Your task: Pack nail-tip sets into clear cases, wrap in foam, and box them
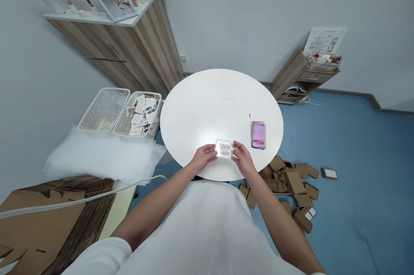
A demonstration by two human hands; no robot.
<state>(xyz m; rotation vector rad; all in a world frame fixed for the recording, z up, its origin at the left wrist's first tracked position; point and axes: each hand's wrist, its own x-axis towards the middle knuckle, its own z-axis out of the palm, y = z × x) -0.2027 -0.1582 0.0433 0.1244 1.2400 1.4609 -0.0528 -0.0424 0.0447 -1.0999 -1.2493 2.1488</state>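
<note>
A white shirt [210, 227] fills the foreground of the head view. Beyond it, a clear case [224, 149] lies directly between the hands — the left hand [203, 158] gripping its left edge, the right hand [243, 159] its right — over the near side of a white table [207, 102], a blurred purple item [258, 134] resting to the right.

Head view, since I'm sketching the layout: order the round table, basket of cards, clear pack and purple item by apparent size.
1. Round table
2. Basket of cards
3. Clear pack and purple item: too alike to rank.
</note>
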